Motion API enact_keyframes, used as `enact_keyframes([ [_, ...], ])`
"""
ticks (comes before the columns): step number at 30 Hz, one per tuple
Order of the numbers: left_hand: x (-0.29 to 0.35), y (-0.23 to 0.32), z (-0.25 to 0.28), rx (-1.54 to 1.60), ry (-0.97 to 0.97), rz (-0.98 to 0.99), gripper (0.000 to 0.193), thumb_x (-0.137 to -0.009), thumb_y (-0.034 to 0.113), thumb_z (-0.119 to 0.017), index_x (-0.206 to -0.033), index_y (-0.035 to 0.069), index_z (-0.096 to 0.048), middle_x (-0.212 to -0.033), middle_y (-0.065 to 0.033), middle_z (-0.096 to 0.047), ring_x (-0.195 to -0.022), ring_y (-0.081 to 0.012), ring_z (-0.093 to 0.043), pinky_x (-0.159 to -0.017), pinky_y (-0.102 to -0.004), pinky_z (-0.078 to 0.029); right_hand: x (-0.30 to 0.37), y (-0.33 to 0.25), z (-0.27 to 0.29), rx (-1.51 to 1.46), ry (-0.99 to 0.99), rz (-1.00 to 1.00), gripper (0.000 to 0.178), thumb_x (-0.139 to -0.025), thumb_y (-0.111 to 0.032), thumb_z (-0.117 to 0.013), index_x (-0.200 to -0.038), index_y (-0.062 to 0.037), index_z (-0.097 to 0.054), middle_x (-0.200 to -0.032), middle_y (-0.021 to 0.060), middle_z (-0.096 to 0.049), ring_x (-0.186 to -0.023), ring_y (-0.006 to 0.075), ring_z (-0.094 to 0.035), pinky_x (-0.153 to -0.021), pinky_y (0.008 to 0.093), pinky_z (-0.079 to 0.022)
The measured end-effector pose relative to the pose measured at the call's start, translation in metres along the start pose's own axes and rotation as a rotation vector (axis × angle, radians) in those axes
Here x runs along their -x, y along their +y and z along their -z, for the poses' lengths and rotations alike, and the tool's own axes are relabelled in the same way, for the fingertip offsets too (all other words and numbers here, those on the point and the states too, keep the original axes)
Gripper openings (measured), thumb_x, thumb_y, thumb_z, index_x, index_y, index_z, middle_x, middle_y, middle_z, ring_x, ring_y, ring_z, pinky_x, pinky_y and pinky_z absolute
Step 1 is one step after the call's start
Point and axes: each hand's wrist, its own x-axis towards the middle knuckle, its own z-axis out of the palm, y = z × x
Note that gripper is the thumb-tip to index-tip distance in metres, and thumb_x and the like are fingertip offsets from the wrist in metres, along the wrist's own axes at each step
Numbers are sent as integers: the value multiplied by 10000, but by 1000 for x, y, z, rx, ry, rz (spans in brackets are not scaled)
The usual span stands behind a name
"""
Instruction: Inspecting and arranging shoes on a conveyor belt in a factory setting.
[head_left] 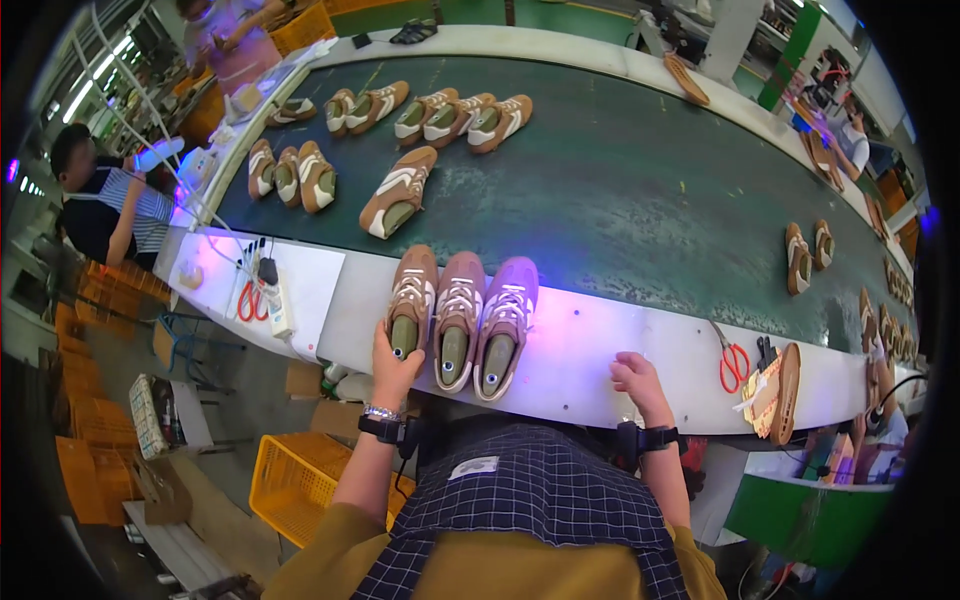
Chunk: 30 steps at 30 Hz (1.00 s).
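Three brown sneakers with white laces and green linings stand side by side on the white ledge, toes pointing away from me. My left hand [397, 365] is closed around the heel of the leftmost sneaker [412, 285]. The middle sneaker [459, 305] and the right-hand sneaker [508, 310] rest beside it, untouched; purple-blue light tints the right one. My right hand [640, 383] hovers near the ledge's front edge, to the right of the shoes. Its fingers are loosely curled and apart, with nothing visible in them.
Beyond the ledge [610, 340] runs a dark green conveyor belt [600, 180] carrying more sneakers [400, 190]. Red-handled scissors [734, 366] and a shoe sole [787, 395] lie at right. More scissors [250, 300] and a power strip [275, 300] lie at left, above a yellow crate [300, 475]. Several co-workers surround the belt.
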Motion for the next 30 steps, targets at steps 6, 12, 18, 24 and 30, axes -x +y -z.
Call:
enact_keyframes([
  [6,0,-4,-4,13,48,41,812,-672,160,-673,-1339,-77,-276,-1278,-248,-430,-1188,-347,-428,-1012,-380,-335,-6,11,7,4,69,5,343,-821,-195,-622,-1086,11,-551,-876,68,-594,-738,140,-575,-608,267,-495],
  [12,8,63,-13,-409,228,-261,728,-678,184,-649,-1292,-60,-344,-1230,-266,-450,-1180,-416,-386,-1031,-449,-285,-15,6,8,112,136,10,266,-800,-169,-629,-996,0,-570,-766,55,-591,-617,127,-560,-546,267,-488],
  [18,18,106,-53,-127,-191,-510,616,-702,160,-623,-1252,-31,-421,-1210,-211,-475,-1142,-397,-410,-1002,-461,-301,-31,26,11,248,240,-25,258,-785,-237,-611,-945,-34,-607,-773,87,-639,-674,184,-613,-622,326,-504],
  [24,36,85,-91,-304,-328,-469,784,-633,140,-605,-1312,-93,-288,-1315,-291,-327,-1243,-448,-265,-1066,-510,-186,-33,43,-7,314,288,164,246,-788,-262,-628,-910,-49,-625,-754,94,-648,-599,188,-619,-575,313,-507],
  [30,34,88,-113,-200,-343,-541,793,-605,99,-590,-1310,-87,-278,-1353,-281,-265,-1274,-447,-239,-1084,-494,-167,-21,31,2,231,327,212,226,-814,-243,-620,-905,-37,-609,-779,97,-648,-601,190,-624,-576,310,-517],
])
